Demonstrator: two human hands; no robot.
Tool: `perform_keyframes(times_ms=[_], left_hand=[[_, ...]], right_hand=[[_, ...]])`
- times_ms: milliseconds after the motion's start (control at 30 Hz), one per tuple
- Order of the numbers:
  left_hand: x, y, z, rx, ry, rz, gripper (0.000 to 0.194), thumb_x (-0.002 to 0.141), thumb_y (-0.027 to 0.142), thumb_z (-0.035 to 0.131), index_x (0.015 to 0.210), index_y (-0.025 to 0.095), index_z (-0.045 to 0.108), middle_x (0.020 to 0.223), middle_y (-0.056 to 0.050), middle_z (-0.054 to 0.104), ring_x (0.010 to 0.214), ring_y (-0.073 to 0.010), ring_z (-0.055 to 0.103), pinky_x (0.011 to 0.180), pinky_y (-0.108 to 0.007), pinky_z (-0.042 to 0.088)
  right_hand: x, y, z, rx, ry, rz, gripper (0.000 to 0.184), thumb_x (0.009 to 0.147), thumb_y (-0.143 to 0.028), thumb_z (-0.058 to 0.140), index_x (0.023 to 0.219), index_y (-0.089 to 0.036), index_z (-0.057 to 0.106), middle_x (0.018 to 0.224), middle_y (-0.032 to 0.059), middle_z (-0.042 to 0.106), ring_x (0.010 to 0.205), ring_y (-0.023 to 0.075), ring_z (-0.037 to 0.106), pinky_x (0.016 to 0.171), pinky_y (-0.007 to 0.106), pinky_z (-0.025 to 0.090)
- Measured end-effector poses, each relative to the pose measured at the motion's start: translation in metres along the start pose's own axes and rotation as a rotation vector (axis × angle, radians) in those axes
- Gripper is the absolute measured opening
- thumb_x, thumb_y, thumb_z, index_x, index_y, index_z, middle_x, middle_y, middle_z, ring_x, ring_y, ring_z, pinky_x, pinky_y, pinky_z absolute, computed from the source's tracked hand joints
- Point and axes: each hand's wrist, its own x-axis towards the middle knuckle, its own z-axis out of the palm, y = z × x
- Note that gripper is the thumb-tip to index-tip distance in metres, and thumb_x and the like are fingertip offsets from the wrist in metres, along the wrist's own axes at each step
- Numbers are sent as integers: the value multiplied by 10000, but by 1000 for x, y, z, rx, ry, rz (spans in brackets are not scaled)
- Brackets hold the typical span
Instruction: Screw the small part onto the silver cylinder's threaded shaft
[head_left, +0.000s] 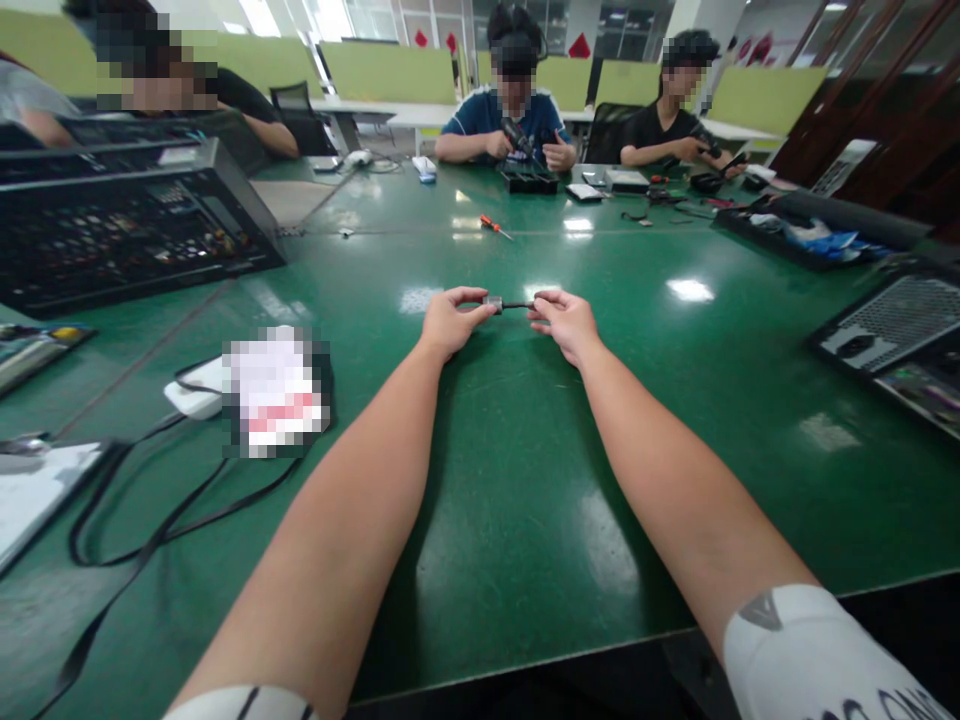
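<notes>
Both my arms reach out over the green tabletop (517, 450). Between the fingertips of my left hand (455, 320) is a short grey metal cylinder (493, 304). A thin dark rod (516, 304) runs from it, level, to my right hand (566, 322), whose thumb and fingers pinch the far end. That end is mostly hidden by the fingers, and the exact kind of tool or part is too small to tell. Beyond my hands lies an orange-handled screwdriver (491, 225), touched by neither hand.
On the left stand a black computer case (127, 230), a badge with a black lanyard (274, 390) and a clipboard (45, 490). A perforated metal case (892, 310) and a black tray with blue packaging (817, 235) are at right. Several people sit across the table, two handling dark tools.
</notes>
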Motion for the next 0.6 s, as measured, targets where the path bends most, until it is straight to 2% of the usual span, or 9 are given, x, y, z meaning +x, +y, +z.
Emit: perform_keyframes(times_ms=[167, 267, 367, 467, 600], left_hand=[[-1, 0, 0, -30, -29, -12, 493, 689, 309, 879, 1125, 118, 751, 1101, -126, 788, 971, -237, 750, 996, -434, 579], [-3, 2, 2, -44, -64, -29, 507, 685, 323, 886, 1127, 113, 750, 1107, -125, 786, 962, -235, 749, 983, -443, 594], [-6, 7, 6, -54, -124, -48, 508, 678, 350, 897, 1105, 113, 759, 1117, -123, 784, 973, -238, 745, 949, -431, 616], [-10, 14, 8, -52, -183, -59, 534, 656, 349, 912, 1111, 111, 765, 1125, -123, 784, 970, -240, 745, 945, -434, 616], [-13, 22, 9, -27, -229, -73, 598, 545, 256, 965, 1094, 110, 780, 1063, -108, 801, 939, -248, 755, 1006, -461, 580]], right_hand=[[-2, -1, 1, -45, -68, -1, 113, 924, -152, 686, 1033, -179, 668, 891, 22, 756, 760, 109, 732, 739, 237, 599], [-4, -2, 4, -79, -105, -3, 137, 921, -151, 705, 1041, -185, 647, 829, 5, 752, 706, 104, 723, 672, 209, 569], [-7, -3, 8, -119, -139, -5, 124, 935, -202, 714, 993, -188, 605, 704, -15, 723, 574, 103, 676, 568, 193, 514], [-10, -5, 10, -146, -166, -13, 157, 955, -268, 709, 945, -195, 570, 642, -23, 700, 524, 106, 652, 531, 190, 484], [-14, -10, 6, -165, -171, -7, 246, 968, -384, 697, 1039, -207, 541, 634, -31, 687, 528, 122, 657, 536, 202, 494]])
